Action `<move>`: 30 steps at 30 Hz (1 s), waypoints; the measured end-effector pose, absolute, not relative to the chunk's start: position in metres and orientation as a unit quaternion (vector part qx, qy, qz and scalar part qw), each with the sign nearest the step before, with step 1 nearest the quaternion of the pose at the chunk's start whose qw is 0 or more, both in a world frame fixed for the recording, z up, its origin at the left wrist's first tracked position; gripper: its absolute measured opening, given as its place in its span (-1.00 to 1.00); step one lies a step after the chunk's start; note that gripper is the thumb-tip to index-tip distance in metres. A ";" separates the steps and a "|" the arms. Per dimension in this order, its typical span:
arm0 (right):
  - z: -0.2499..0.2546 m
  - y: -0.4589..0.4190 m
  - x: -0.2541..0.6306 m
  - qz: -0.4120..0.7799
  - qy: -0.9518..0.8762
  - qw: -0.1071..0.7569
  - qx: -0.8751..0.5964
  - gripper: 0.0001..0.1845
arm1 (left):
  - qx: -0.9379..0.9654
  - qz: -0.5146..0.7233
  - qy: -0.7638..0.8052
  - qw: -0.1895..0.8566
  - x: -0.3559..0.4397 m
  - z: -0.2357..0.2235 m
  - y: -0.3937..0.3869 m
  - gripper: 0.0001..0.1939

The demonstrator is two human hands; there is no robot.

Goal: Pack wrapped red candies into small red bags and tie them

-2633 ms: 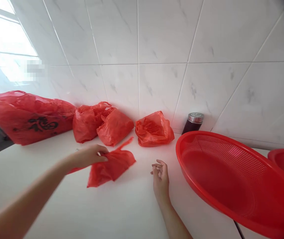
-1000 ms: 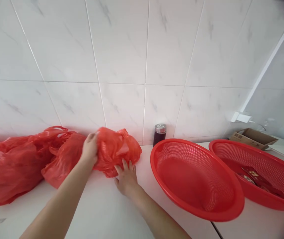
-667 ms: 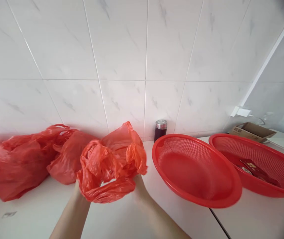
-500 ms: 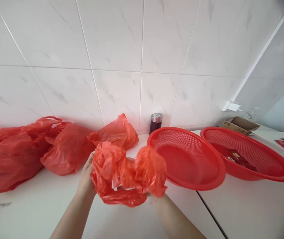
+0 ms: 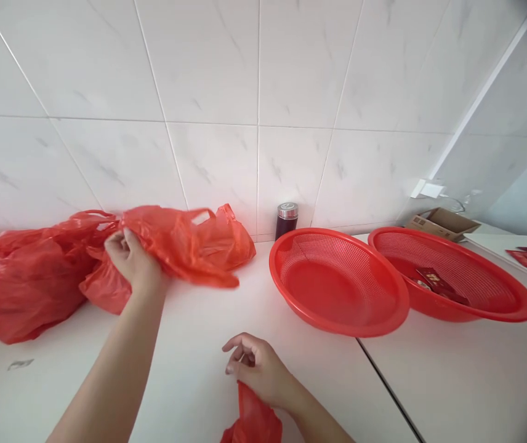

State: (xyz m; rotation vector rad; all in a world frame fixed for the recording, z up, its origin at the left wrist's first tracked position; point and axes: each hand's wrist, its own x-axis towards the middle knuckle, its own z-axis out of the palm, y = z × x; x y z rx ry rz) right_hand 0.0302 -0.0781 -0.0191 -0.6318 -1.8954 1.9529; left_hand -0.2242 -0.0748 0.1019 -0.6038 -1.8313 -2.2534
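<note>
My left hand [image 5: 132, 255] is closed at the edge of a red plastic bag [image 5: 175, 243], which spreads out to the right above the table. My right hand [image 5: 261, 369] is lower and nearer to me, its fingers curled. From it hangs a second red plastic bag [image 5: 257, 418], cut off by the bottom of the view. Behind the left hand, a filled-looking red bag [image 5: 106, 289] is partly covered, and a larger bulging red bag [image 5: 32, 280] stands farther left. Another red bag [image 5: 233, 237] rests against the wall, partly hidden by the raised one.
A round red plastic basket [image 5: 337, 289] tilts on the white table, right of my hands. Beside it, a second red basket [image 5: 476, 286] holds dark red packets [image 5: 441, 286]. A dark flask [image 5: 286, 221] and a small cardboard box [image 5: 446, 223] stand near the tiled wall.
The crumpled red bags held between both hands have come apart. My left hand has moved left and up with one; my right hand has come lower with the other.
</note>
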 end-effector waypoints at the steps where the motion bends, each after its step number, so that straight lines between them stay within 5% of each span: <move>1: -0.023 -0.078 0.031 0.672 -0.677 0.175 -0.245 -0.74 | -0.208 -0.739 -0.624 0.142 -0.230 0.109 -0.062 -0.76; 5: -0.031 -0.071 0.034 0.656 -0.689 0.155 -0.268 -0.74 | -0.261 -0.639 -0.686 0.232 -0.246 0.108 -0.020 -0.66; 13: -0.029 -0.065 0.036 0.630 -0.713 0.135 -0.278 -0.74 | -0.397 -0.437 -0.787 0.180 -0.249 0.047 0.000 -0.49; 19: -0.004 -0.048 0.059 0.612 -0.771 -0.062 -0.162 -0.44 | -0.464 -0.392 -0.776 0.170 -0.216 0.058 -0.048 -0.48; 22: 0.001 -0.044 0.067 0.608 -0.771 -0.140 -0.127 -0.44 | -0.537 -0.356 -0.765 0.010 -0.187 0.068 -0.093 -0.56; 24: 0.007 -0.046 0.067 0.656 -0.742 -0.065 -0.127 -0.58 | -0.589 -0.264 -0.734 -0.212 -0.164 0.071 -0.124 -0.55; 26: 0.019 -0.053 0.063 0.680 -0.701 0.129 -0.172 -0.73 | -0.615 -0.201 -0.672 -0.361 -0.139 0.072 -0.148 -0.54; 28: 0.035 -0.061 0.058 0.641 -0.657 0.321 -0.233 -0.81 | -0.630 -0.213 -0.632 -0.398 -0.114 0.073 -0.160 -0.58; 30: 0.052 -0.066 0.055 0.594 -0.633 0.420 -0.265 -0.81 | -0.625 -0.247 -0.635 -0.381 -0.096 0.072 -0.162 -0.75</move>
